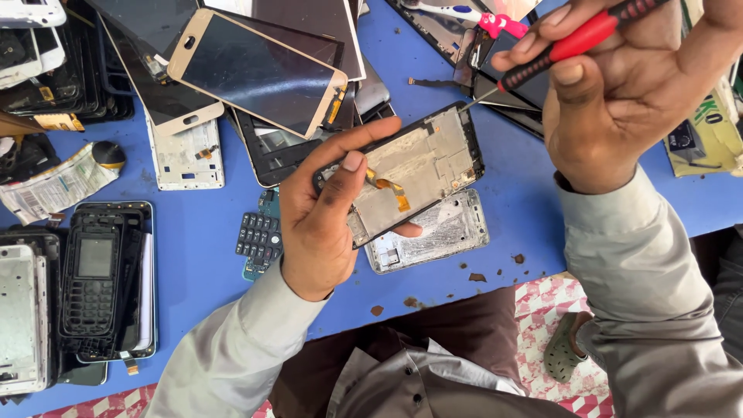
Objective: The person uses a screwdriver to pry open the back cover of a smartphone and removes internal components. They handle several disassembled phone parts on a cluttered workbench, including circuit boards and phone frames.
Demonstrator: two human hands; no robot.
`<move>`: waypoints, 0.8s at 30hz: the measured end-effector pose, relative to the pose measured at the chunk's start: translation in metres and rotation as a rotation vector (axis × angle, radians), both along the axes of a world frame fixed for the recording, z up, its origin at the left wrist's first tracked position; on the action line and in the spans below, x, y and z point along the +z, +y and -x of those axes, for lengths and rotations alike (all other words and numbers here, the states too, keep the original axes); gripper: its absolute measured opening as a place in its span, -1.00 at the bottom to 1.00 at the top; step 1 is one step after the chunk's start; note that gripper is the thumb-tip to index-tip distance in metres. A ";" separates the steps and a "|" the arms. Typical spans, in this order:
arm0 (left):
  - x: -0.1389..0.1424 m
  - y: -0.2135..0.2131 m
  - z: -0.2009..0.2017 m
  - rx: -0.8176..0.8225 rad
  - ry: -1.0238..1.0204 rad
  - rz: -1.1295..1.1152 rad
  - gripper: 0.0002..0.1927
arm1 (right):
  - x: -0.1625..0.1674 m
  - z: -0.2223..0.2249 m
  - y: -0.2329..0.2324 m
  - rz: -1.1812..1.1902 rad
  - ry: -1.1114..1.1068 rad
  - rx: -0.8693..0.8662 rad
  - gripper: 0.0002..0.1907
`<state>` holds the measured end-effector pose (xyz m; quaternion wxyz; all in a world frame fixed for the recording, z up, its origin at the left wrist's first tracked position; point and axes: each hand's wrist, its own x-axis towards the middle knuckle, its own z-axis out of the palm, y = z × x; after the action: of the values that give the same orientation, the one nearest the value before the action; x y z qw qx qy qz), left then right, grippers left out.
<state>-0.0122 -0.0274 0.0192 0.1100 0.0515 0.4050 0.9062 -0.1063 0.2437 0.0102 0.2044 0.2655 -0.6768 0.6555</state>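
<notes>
My left hand grips an opened phone frame from the left side, inner metal face up, with a small orange flex cable on it. My thumb lies across its lower left part. My right hand holds a red and black screwdriver slanted down to the left. Its thin metal tip touches the frame's upper right corner. Both hands are raised over a blue table.
A bare silver back plate lies under the held frame, a dark keypad left of it. Gold-rimmed screens pile at the back, old phone bodies at the left. A pink-handled tool lies at the top.
</notes>
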 end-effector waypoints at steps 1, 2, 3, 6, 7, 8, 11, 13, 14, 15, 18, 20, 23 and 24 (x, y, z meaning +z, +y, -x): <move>0.000 0.000 0.000 -0.002 0.000 0.000 -0.52 | 0.002 -0.001 -0.002 0.052 -0.041 -0.011 -0.13; 0.000 0.000 0.000 -0.003 0.001 0.000 -0.52 | 0.004 -0.001 -0.004 0.090 -0.075 -0.020 -0.12; 0.000 0.000 0.000 -0.005 0.002 0.000 -0.52 | 0.006 -0.002 -0.006 0.130 -0.106 -0.028 -0.11; 0.001 0.000 0.000 -0.004 0.003 -0.006 -0.52 | 0.012 -0.003 -0.010 0.210 -0.169 -0.059 -0.07; 0.001 0.000 0.000 -0.002 0.003 -0.009 -0.52 | 0.013 -0.003 -0.011 0.227 -0.178 -0.065 -0.05; 0.001 0.000 0.000 -0.001 0.003 -0.012 -0.52 | 0.013 -0.003 -0.012 0.244 -0.188 -0.070 -0.03; 0.004 0.001 0.000 0.022 0.007 0.037 -0.54 | 0.010 0.000 -0.010 0.226 -0.127 -0.061 -0.10; 0.006 0.001 -0.003 0.051 0.052 0.134 -0.55 | 0.007 0.004 -0.008 0.170 -0.087 -0.039 -0.24; 0.007 0.002 -0.004 0.070 0.093 0.205 -0.56 | 0.006 0.005 -0.007 0.142 -0.069 -0.027 -0.30; 0.008 0.003 -0.006 0.089 0.135 0.275 -0.56 | 0.005 0.006 -0.006 0.116 -0.051 -0.015 -0.37; 0.010 0.004 -0.006 0.076 0.180 0.330 -0.58 | 0.001 0.008 -0.006 0.062 -0.191 -0.108 -0.54; 0.010 0.005 -0.006 0.066 0.163 0.352 -0.59 | -0.001 0.009 -0.009 0.009 -0.274 -0.128 -0.62; 0.009 0.005 -0.004 0.017 0.098 0.370 -0.59 | -0.003 0.012 -0.011 -0.081 -0.237 -0.023 -0.71; 0.009 0.006 -0.002 -0.005 0.071 0.373 -0.58 | -0.005 0.015 -0.013 -0.091 -0.194 0.026 -0.72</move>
<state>-0.0099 -0.0219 0.0282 0.1056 0.0629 0.5696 0.8127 -0.1211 0.2303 0.0047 0.1174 0.2185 -0.7189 0.6493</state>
